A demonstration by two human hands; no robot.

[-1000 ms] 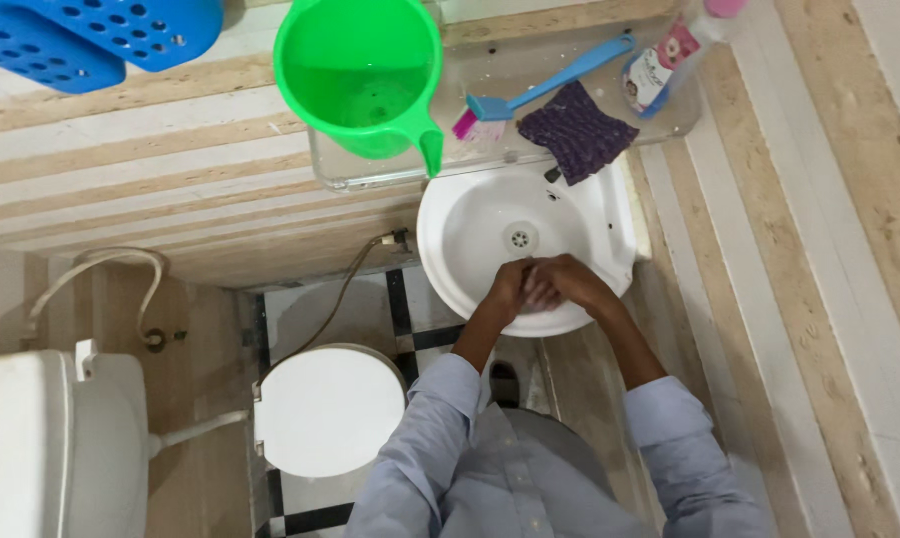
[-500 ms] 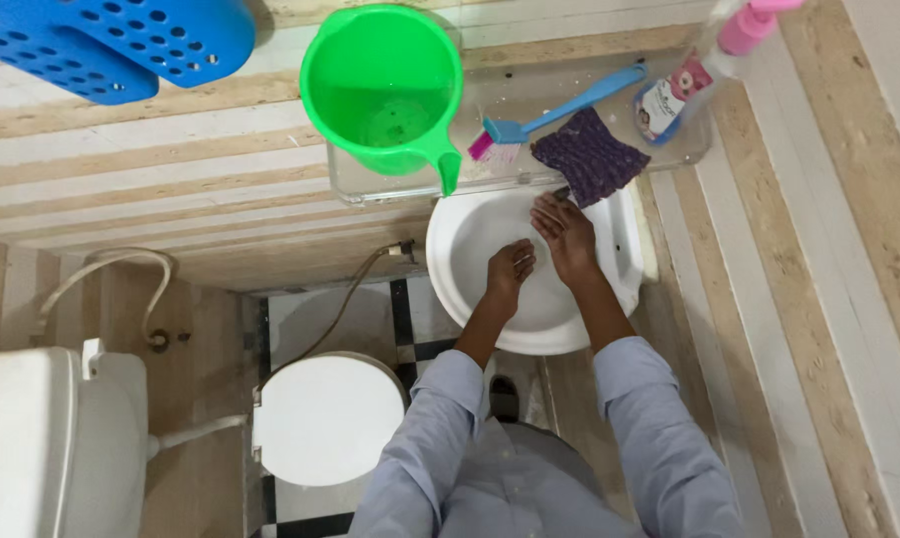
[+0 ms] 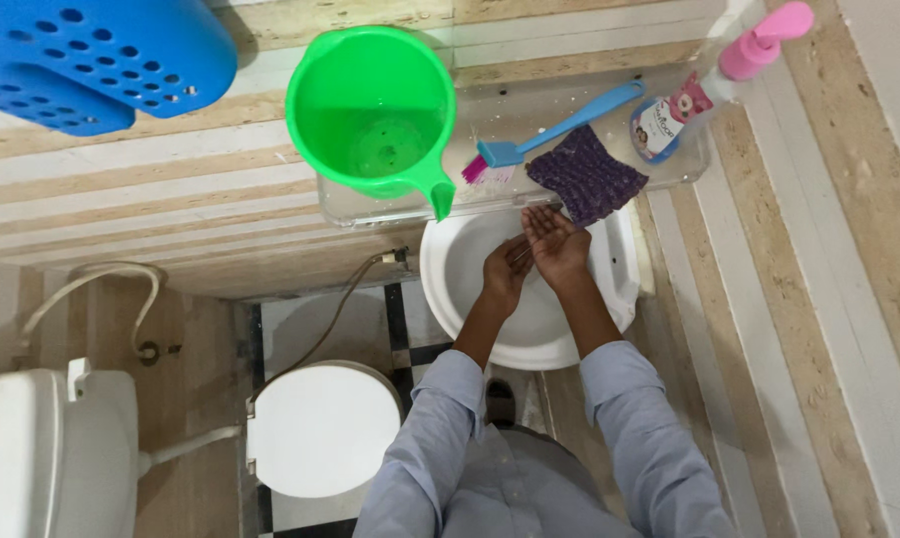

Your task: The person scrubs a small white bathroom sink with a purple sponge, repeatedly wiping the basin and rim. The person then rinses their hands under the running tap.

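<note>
Both my hands hang over the white round sink (image 3: 450, 269). My right hand (image 3: 557, 242) is palm-up with fingers spread, reaching under the glass shelf (image 3: 529, 110). My left hand (image 3: 506, 271) touches it from the left, fingers loosely curled. Neither holds anything. On the shelf above sit a green jug (image 3: 373, 110), a blue brush with pink bristles (image 3: 549, 130), a purple knitted cloth (image 3: 587, 174) and a pump bottle with a pink top (image 3: 714, 85). The tap is hidden under the shelf.
A white toilet with its lid down (image 3: 315, 428) and its cistern (image 3: 31, 448) stand at the lower left, with a hose (image 3: 81, 284) on the wall. A blue perforated basket (image 3: 81, 55) hangs at the top left. Striped tiles cover the walls.
My hands went from clasped low in the basin to apart, then up toward the shelf edge, where they now touch. The view has tilted so the shelf sits lower in frame.
</note>
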